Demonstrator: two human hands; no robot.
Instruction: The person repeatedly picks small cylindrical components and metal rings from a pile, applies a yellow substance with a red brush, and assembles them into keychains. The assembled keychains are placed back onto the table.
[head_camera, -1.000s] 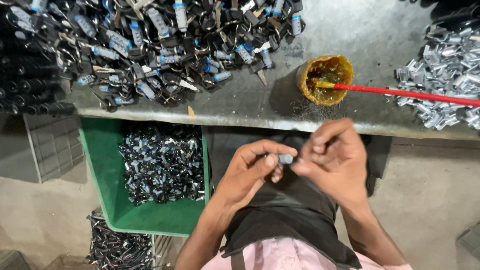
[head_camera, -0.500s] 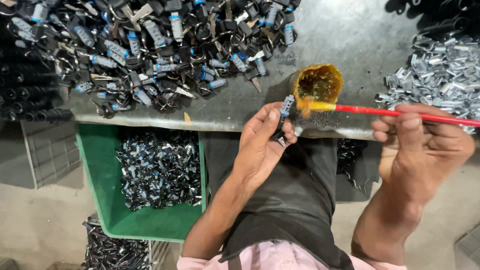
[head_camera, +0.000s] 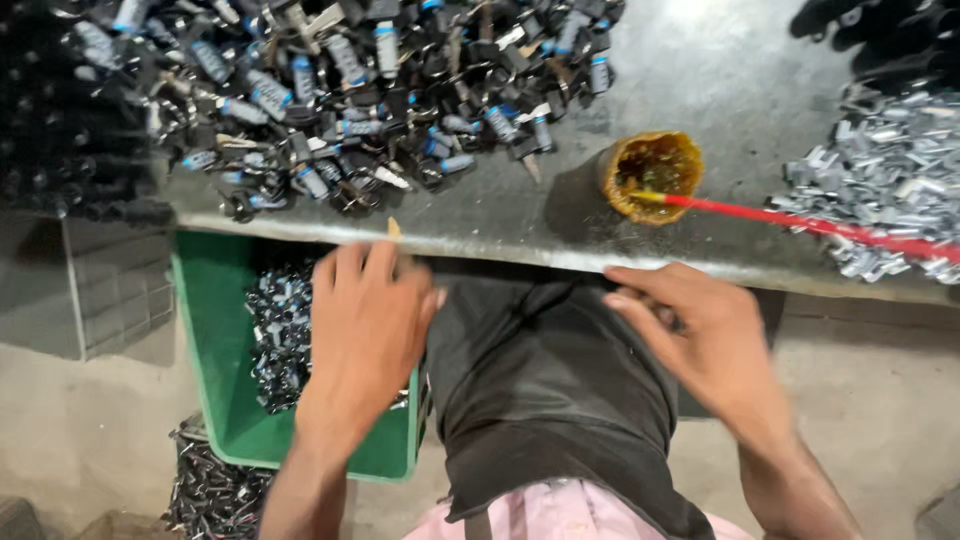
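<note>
The left hand (head_camera: 365, 335) has dropped from the glue cup (head_camera: 652, 175) to over the green bin (head_camera: 215, 330) — grip open, empty. The right hand (head_camera: 700, 340) has let go of the red stick (head_camera: 800, 222) — fingers loose, holding nothing.

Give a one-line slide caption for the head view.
Left hand over green bin of parts; right hand near glue pot.

Green bin (head_camera: 215, 330) of small dark parts (head_camera: 280, 330) below the bench edge

The rectangular green plastic bin is set below the metal bench, partly covered by the left hand (head_camera: 365, 330). It is filled with a heap of small black and silvery parts, seen between the hand and the bin's left wall.
</note>
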